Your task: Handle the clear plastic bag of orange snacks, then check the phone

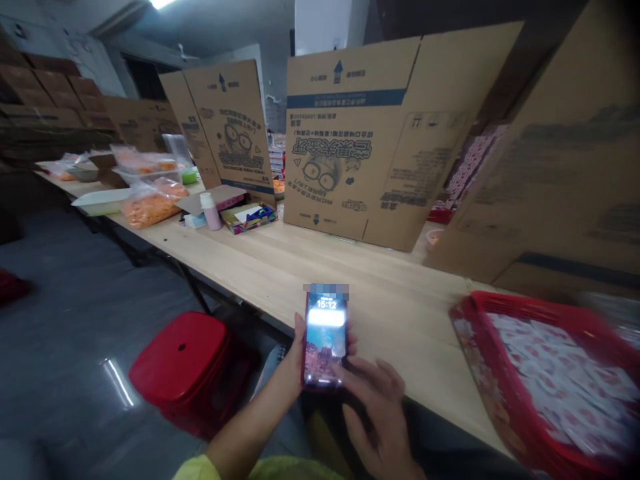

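A smartphone in a red case is upright in my left hand, its screen lit and showing 15:12. The fingers of that hand wrap around the phone's back, with fingertips showing along its right side. My right hand is just below and to the right of the phone. One of its fingers reaches over the lower right part of the screen; whether it touches the glass I cannot tell. The other fingers are apart and hold nothing.
Cardboard sheets stand along the long wooden table. On the right a red basket holds many small white packets. Bags of orange pieces, a small bottle and an open box are left. A red stool stands below.
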